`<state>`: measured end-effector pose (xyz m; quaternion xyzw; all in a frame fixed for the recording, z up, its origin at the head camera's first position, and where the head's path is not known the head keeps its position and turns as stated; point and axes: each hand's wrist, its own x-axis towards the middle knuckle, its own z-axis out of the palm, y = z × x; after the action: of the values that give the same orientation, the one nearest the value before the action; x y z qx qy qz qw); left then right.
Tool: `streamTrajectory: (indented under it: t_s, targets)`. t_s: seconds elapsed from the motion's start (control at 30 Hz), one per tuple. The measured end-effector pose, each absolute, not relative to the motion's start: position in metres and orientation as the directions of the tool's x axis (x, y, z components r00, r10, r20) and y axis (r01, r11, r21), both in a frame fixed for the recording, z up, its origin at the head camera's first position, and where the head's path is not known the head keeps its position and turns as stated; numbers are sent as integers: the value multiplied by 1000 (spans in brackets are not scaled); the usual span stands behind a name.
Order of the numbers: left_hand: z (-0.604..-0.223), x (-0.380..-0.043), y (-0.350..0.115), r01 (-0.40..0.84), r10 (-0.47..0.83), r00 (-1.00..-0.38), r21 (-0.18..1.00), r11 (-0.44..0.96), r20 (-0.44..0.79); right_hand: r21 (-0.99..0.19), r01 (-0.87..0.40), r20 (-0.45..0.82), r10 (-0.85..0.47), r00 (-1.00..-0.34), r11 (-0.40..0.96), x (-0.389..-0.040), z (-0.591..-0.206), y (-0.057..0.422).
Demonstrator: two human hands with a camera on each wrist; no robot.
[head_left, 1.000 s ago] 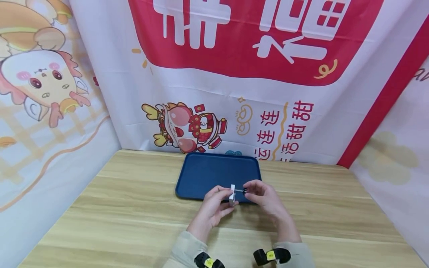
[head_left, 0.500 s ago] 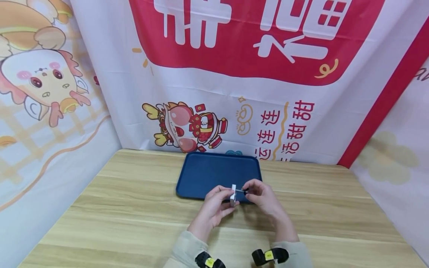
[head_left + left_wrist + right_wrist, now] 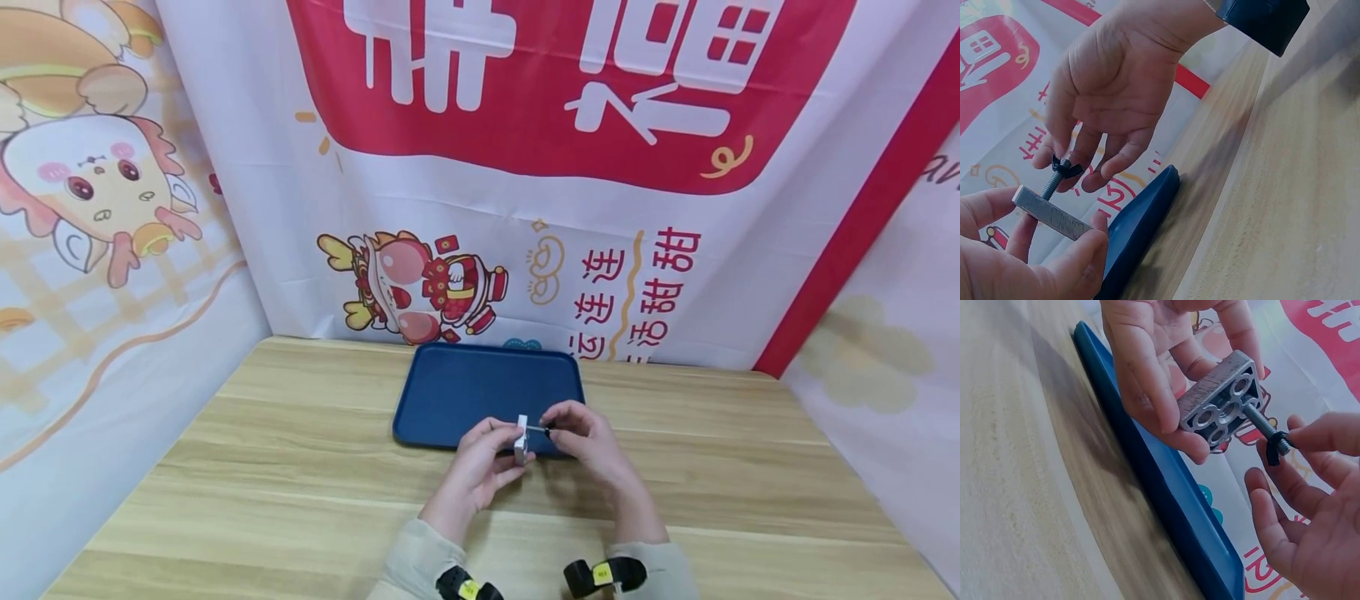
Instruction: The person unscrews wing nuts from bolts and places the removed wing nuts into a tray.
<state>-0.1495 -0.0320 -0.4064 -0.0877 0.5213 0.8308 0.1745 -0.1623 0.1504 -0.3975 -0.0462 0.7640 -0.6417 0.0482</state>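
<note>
My left hand (image 3: 476, 467) grips a small grey metal block (image 3: 1225, 403) by its edges, fingers on one side and thumb on the other. Round holes show on the block's face in the right wrist view. A threaded bolt (image 3: 1260, 420) sticks out of one corner hole. Near the bolt's free end sits a black wing nut (image 3: 1065, 167), apart from the block. The thumb and forefinger of my right hand (image 3: 592, 446) pinch this wing nut, while the other fingers hang loosely curled. The bolt's head is hidden behind the block.
A dark blue tray (image 3: 480, 387) lies on the wooden table (image 3: 300, 467), just beyond and partly beneath the hands. Printed cloth (image 3: 465, 192) hangs behind the table and along both sides.
The fingers of my right hand have shifted slightly about the wing nut, and the right wrist has moved a little left. My left hand and the block stay nearly still.
</note>
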Motion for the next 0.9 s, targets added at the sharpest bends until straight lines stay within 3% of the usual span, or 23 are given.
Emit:
streamTrajectory:
  t_s: [0.3,0.9]
  targets:
    - [-406,-148,-34,-375,195,-926,838,-395,-322,-984,179,-178,53,-983,17,-164,-399,145]
    - [-403,-150,-34,-371,169,-929,846,-382,-330,-976,217,-217,-19,-976,-9,-160,-391,148]
